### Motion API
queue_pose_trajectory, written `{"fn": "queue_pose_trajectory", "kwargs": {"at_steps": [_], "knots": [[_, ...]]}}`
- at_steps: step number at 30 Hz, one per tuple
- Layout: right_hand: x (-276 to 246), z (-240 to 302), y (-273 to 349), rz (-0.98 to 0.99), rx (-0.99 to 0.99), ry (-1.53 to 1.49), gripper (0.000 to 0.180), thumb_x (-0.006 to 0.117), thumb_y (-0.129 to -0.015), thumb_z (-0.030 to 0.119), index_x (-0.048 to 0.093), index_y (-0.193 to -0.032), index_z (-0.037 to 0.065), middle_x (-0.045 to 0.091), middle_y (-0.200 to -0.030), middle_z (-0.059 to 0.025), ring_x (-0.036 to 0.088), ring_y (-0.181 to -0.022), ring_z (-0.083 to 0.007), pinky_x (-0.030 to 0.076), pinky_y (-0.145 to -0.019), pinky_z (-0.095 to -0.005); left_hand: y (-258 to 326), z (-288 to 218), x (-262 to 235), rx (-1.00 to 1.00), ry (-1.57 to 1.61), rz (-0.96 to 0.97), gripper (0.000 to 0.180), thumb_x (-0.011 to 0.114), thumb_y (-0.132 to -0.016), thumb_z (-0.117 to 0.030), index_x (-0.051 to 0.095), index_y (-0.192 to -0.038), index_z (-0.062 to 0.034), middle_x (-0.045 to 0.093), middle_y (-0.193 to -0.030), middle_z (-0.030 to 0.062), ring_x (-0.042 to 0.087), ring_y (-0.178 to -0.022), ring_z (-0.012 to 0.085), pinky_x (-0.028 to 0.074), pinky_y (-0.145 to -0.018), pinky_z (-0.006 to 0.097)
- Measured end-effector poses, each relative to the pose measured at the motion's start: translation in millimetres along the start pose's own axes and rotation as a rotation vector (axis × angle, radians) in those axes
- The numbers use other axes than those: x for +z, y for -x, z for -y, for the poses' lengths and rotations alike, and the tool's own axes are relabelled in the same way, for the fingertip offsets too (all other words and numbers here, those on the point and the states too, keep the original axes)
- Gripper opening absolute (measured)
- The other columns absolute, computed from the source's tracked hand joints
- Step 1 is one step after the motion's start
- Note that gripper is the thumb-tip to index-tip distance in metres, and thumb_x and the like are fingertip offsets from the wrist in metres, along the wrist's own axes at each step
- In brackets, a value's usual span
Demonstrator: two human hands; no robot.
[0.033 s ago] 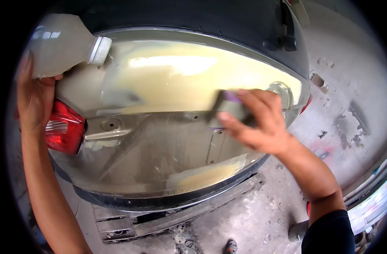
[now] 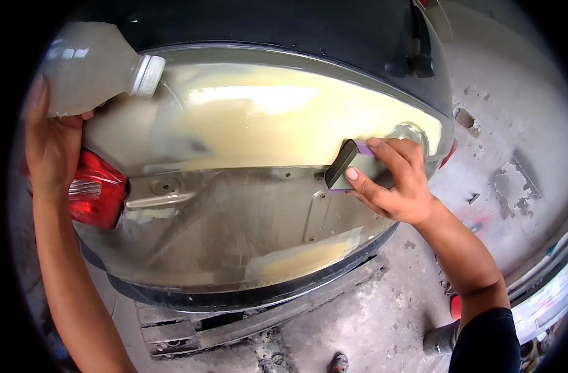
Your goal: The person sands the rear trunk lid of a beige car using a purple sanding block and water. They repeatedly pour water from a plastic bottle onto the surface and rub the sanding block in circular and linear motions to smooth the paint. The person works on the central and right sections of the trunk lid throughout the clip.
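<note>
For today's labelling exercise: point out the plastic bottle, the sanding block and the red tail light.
plastic bottle [image 2: 88, 68], head view, its cloudy body.
sanding block [image 2: 346, 163], head view, its dark side.
red tail light [image 2: 103, 193], head view, its lens.

The broad sanded middle of the car's rear panel [image 2: 246, 124] lies open between both hands. The red tail lamp [image 2: 97, 193] blocks its left edge, the tilted plastic bottle [image 2: 91, 68] crowds the upper left corner.

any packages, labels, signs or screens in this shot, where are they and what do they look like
Plastic bottle: top left, held tilted in the left hand over the car's rear panel; cloudy, whitish, white cap, no label visible.
No signs or screens are in view.
The right hand holds a sanding block, dark with a purple edge, against the panel; no label shows on it.
</note>
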State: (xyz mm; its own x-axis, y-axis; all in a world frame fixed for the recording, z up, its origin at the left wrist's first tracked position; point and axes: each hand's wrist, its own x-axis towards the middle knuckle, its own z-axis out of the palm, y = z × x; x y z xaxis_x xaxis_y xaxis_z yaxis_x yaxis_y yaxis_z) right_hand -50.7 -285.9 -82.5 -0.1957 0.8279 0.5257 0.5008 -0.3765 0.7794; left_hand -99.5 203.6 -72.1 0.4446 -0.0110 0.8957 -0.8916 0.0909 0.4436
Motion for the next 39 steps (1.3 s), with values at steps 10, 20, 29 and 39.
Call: {"fn": "queue_pose_trajectory", "kwargs": {"at_steps": [10, 20, 29, 39], "knots": [[59, 95, -135, -0.282, 0.154, -0.163, 0.019, 0.066, -0.073, 0.025, 0.066, -0.091, 0.019, 0.060, -0.102, -0.0058, 0.055, -0.098, -0.0237, 0.041, -0.073, -0.0368, 2, 15, -1, 0.010, -0.118, -0.069, 0.039, 0.047, -0.101, -0.035, 0.055, -0.123, -0.0038, 0.064, -0.110, 0.0085, 0.060, -0.094, 0.0154, 0.047, -0.081, 0.029], [-59, -41, 69, 0.263, 0.141, -0.024, 0.052, 0.077, -0.074, 0.027, 0.063, -0.124, 0.022, 0.054, -0.126, -0.0181, 0.056, -0.105, -0.0322, 0.046, -0.084, -0.0418, 3, 14, -16, -0.046, -0.087, -0.249, 0.042, 0.053, -0.098, -0.037, 0.055, -0.122, -0.0033, 0.063, -0.109, 0.0089, 0.059, -0.091, 0.0156, 0.048, -0.077, 0.030], [-32, -34, 16, 0.220, 0.057, -0.256, 0.047, 0.076, -0.073, 0.024, 0.066, -0.119, 0.021, 0.053, -0.135, -0.0146, 0.056, -0.115, -0.0321, 0.046, -0.092, -0.0426, 2, 7, -19, -0.056, -0.003, -0.156, 0.037, 0.050, -0.100, -0.035, 0.056, -0.120, -0.0035, 0.065, -0.106, 0.0099, 0.058, -0.089, 0.0169, 0.046, -0.081, 0.031], [11, 12, -96, 0.045, -0.073, -0.266, 0.037, 0.068, -0.073, 0.020, 0.070, -0.110, 0.019, 0.060, -0.127, -0.0115, 0.060, -0.109, -0.0256, 0.045, -0.089, -0.0362, 1, 1, 14, -0.029, -0.020, -0.091, 0.038, 0.046, -0.102, -0.037, 0.059, -0.114, -0.0025, 0.066, -0.100, 0.0075, 0.058, -0.085, 0.0149, 0.046, -0.081, 0.030]]}}
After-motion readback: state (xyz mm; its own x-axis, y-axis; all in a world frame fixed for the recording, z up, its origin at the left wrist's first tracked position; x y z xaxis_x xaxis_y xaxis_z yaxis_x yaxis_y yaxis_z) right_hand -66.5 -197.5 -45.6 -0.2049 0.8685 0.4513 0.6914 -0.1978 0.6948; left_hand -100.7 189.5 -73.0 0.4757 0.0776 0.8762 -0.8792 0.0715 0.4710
